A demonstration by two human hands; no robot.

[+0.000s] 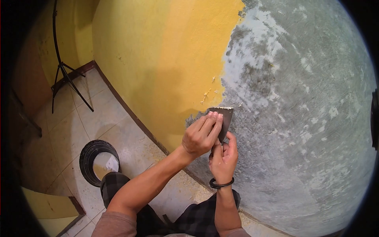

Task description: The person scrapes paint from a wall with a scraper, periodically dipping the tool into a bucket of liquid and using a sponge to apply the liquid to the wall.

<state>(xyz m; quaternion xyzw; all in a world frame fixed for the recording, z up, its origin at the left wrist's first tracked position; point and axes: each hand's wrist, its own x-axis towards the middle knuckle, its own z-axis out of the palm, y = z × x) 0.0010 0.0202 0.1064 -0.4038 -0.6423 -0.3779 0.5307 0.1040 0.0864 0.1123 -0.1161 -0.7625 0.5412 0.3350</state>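
A putty knife [226,118] with a wide dark blade lies against the wall, its edge at the border of the yellow paint [189,51] and the bare grey surface [284,130]. Pale scrapings line the blade's edge. My right hand [224,160], a black band at its wrist, is closed around the handle, which is mostly hidden. Fingers of my left hand [202,133] press together on the blade's face from the left. Small loose paint flakes [205,96] cling to the yellow just above the blade.
A black bucket [84,164] with pale contents stands on the tiled floor at left, close to my knee. Farther back is a black tripod stand [65,73]. Paint scrapings [193,189] litter the floor along the wall's foot. A dark baseboard [130,110] edges the wall.
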